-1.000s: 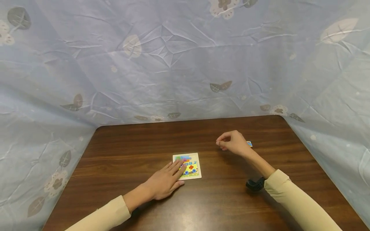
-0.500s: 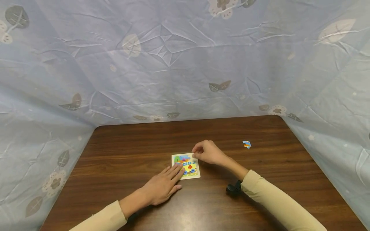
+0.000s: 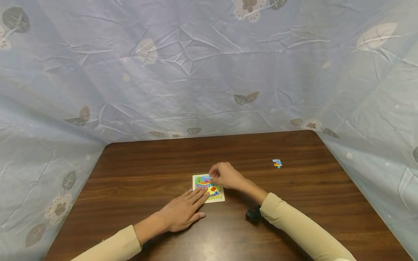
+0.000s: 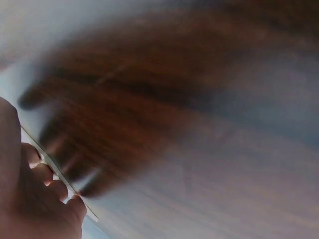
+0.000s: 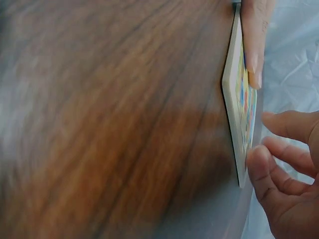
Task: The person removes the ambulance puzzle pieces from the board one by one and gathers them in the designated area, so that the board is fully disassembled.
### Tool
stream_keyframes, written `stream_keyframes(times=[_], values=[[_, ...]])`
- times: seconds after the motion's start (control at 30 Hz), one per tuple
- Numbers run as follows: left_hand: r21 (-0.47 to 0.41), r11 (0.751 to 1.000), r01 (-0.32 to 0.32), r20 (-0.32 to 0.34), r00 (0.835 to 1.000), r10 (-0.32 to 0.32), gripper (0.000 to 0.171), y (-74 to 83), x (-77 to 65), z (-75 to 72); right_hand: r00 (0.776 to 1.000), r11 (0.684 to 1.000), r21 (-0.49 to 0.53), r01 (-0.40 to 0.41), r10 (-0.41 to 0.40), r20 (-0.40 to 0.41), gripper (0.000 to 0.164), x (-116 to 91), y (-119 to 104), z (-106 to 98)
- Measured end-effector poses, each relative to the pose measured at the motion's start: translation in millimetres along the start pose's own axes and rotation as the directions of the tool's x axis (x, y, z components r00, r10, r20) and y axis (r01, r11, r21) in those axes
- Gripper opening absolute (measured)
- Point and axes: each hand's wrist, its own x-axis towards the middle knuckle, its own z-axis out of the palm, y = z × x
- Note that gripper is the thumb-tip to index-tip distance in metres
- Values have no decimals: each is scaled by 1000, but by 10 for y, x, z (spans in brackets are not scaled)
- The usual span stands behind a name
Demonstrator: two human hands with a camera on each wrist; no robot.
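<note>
A small square jigsaw puzzle (image 3: 219,199), with a pale frame and a yellow ambulance picture, lies near the table's middle. My left hand (image 3: 181,214) rests flat across its lower left, fingers straight, covering part of the picture. At the upper right corner, the curled thumb and fingers of my right hand (image 3: 229,176) pinch a small puzzle piece, mostly hidden behind the fingertips. The right wrist view has that hand (image 5: 286,164) right at the board's edge (image 5: 230,92). In the left wrist view, the left hand's fingertips (image 4: 58,189) lie along the board's edge.
A loose blue and orange puzzle piece (image 3: 277,163) lies on the brown wooden table (image 3: 147,159), to the right of the board. A dark wrist device (image 3: 253,215) hangs under the right sleeve. Pale blue patterned cloth (image 3: 183,72) surrounds the table at the back and sides.
My right hand has travelled left from near the loose piece to the puzzle's upper right corner, uncovering the loose piece. The left hand has stayed on the board, shifting slightly.
</note>
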Motion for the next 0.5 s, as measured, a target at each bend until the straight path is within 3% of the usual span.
stream_keyframes(times=[0.27,0.5], values=[[29,1000,4,-16,1000,-4,68,11,-4,22,999,998,-54,-21,23,23,31,10,-50,43],[26,1000,0,-37,999,1,67,8,3,67,999,998,-56,-30,31,15,30,-1,-67,62]])
